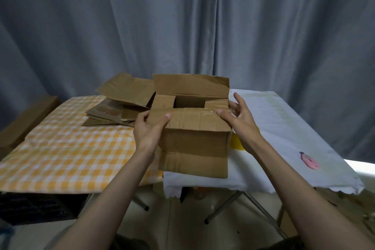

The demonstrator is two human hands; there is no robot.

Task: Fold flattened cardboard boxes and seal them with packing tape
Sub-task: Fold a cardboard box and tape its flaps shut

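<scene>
A brown cardboard box (193, 148) stands upright at the table's front edge, its top partly open. The near flap and both side flaps lie folded inward, while the far flap (190, 85) stands up. My left hand (149, 128) grips the near flap's left corner, thumb on top. My right hand (237, 114) presses its thumb on the near flap's right corner, fingers spread and straight beside the box. A yellow tape roll (237, 142) shows partly behind my right wrist.
Several flattened boxes (121, 103) lie stacked behind and left of the box on the yellow checked cloth (67, 154). A pink box cutter (309, 160) rests on the white cloth (288, 128) to the right. A long brown box (24, 124) sits at far left.
</scene>
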